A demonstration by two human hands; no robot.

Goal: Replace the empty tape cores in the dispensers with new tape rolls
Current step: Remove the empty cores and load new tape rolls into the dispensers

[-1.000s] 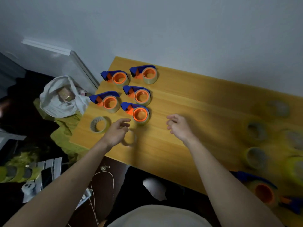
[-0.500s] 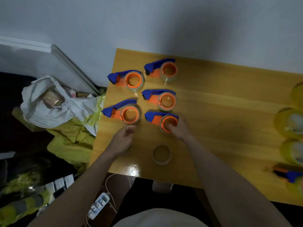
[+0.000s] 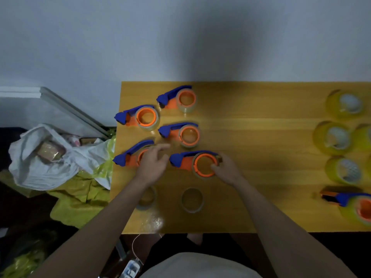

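Two empty tape cores lie nearest the wooden table's front edge. Beyond them, the right hand grips the nearest dispenser at its orange hub; the left hand, fingers loosely spread, hovers over the neighbouring dispenser. New yellow tape rolls stand at the table's right end.

Seen from above: wooden table against a pale wall. Five blue-and-orange dispensers clustered at left, nearest one gripped at its orange ring by the right hand. Left hand hovering over the near-left dispenser (fingers loosely spread, blurred). Two empty cores near the front edge. Yellow tape rolls at right.
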